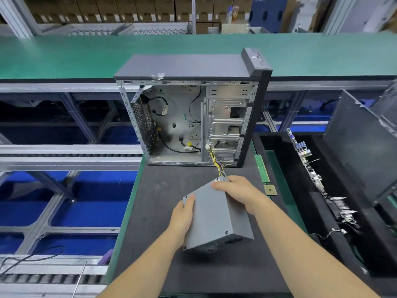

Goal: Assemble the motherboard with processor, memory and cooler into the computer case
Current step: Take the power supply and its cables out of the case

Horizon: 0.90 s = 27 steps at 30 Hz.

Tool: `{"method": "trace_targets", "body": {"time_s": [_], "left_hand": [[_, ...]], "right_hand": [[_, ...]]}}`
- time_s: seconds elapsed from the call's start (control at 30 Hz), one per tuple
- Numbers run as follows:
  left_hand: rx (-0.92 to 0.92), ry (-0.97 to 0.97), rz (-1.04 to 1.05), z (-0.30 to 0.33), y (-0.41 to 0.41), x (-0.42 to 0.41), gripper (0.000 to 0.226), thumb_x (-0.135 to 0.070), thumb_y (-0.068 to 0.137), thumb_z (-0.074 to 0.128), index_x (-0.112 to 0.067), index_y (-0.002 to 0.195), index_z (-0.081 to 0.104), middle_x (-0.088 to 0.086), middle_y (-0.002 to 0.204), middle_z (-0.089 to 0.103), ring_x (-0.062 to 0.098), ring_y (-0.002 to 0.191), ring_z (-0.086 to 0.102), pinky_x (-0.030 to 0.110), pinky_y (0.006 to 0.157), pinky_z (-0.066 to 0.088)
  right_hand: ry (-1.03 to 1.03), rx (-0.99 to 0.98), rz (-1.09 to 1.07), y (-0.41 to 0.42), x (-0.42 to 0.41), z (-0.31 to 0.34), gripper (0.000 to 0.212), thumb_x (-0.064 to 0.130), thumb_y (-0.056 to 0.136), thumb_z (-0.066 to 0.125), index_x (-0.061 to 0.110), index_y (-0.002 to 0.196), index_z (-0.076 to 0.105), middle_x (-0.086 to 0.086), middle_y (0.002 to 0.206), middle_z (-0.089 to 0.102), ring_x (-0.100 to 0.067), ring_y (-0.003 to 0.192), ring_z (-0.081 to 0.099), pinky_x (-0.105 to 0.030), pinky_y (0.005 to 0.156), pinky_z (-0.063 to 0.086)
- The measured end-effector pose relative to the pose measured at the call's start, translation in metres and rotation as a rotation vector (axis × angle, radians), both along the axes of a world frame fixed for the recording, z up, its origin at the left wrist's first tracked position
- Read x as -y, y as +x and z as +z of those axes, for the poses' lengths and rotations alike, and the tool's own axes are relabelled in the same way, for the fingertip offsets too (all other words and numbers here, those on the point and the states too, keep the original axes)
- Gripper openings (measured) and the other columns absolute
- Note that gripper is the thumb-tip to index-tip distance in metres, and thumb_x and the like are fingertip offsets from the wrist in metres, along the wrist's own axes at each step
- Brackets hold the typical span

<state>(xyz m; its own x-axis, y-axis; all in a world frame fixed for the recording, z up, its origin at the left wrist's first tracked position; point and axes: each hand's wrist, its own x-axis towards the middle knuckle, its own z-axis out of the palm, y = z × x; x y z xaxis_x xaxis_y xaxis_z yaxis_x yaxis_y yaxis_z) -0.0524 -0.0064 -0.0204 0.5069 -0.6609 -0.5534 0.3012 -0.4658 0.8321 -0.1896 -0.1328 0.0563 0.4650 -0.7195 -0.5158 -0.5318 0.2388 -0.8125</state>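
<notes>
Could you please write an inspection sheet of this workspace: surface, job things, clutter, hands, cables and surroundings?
Surface: dark mat on a green-edged bench.
Job's things: computer case upright with its side open and no board inside; motherboard on edge in the black foam tray; memory stick and processor lying right of the mat.
Clutter: nothing seen.
Hands: left hand and right hand together hold the grey power supply tilted above the mat.
Cables: yellow and black wire bundle runs from the power supply into the case; loose black leads inside the case.
Surroundings: green conveyor belt behind the case; roller track at left; cartons at the back.
</notes>
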Motion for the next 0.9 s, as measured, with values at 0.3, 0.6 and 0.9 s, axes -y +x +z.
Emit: {"method": "trace_targets", "body": {"time_s": [0.3, 0.6, 0.9], "left_hand": [[0.215, 0.067, -0.047, 0.002, -0.013, 0.017, 0.040, -0.045, 0.100, 0.040, -0.013, 0.117, 0.056, 0.001, 0.116, 0.063, 0.018, 0.099, 0.060, 0.034, 0.081, 0.048], [0.090, -0.200, 0.004, 0.047, -0.012, 0.054, 0.036, -0.039, 0.106, 0.035, -0.029, 0.127, 0.063, -0.002, 0.136, 0.060, 0.013, 0.124, 0.054, 0.035, 0.108, 0.040], [-0.119, -0.227, 0.017, 0.064, 0.012, 0.044, 0.022, -0.032, 0.092, 0.067, -0.018, 0.108, 0.073, 0.009, 0.107, 0.073, 0.025, 0.095, 0.068, 0.041, 0.088, 0.052]], "right_hand": [[-0.115, -0.221, 0.046, -0.004, 0.006, 0.006, 0.054, 0.060, 0.064, 0.071, 0.021, 0.100, 0.067, -0.003, 0.114, 0.068, -0.026, 0.111, 0.062, -0.043, 0.099, 0.051], [-0.307, -0.377, 0.082, 0.026, -0.014, 0.011, 0.082, 0.081, 0.075, 0.053, 0.024, 0.134, 0.050, -0.011, 0.137, 0.044, -0.035, 0.134, 0.036, -0.041, 0.090, 0.037], [-0.116, -0.048, -0.188, 0.033, 0.016, 0.001, 0.047, 0.053, 0.099, 0.052, 0.009, 0.096, 0.066, -0.003, 0.088, 0.062, -0.020, 0.077, 0.058, -0.031, 0.067, 0.040]]}}
